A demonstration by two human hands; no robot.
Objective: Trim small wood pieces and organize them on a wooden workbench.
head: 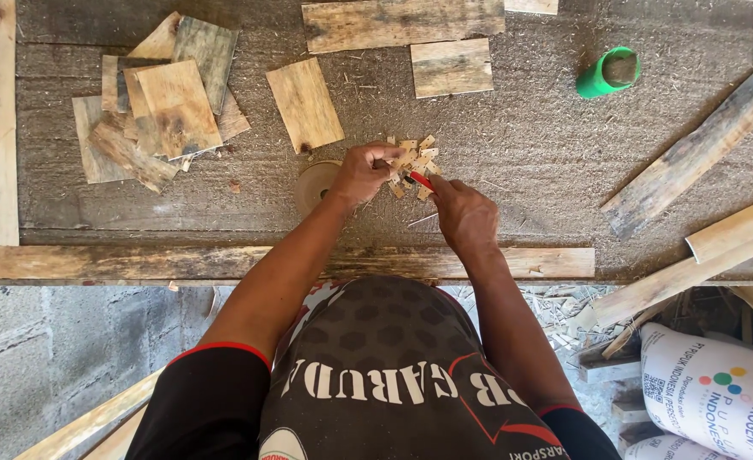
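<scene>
The little heap of small wood chips (412, 162) lies at mid-worktop (513, 162), and you seem to be sorting or marking them. Your left hand (361, 173) curls over the heap at its 9 o'clock edge, pinching chips; your right hand (463, 213), at 5 o'clock, grips a red-tipped tool (421, 180). Next calls for steadying one chip. Flat wood offcuts (162, 106) lie at 10 o'clock, a green roll (608, 72) at 2 o'clock.

- The scene is lit by bright, even daylight; no lamp is seen.
- Short, soft shadows are cast beside the left hand (361, 173) and right hand (463, 213) on the dusty workbench (530, 145).
- The white printed sack (717, 392) is rendered pale but not blown out.
- Straight boards are bowed slightly towards the edges by the wide lens.
- Focus is held sharp throughout; no motion blur is noted.
</scene>
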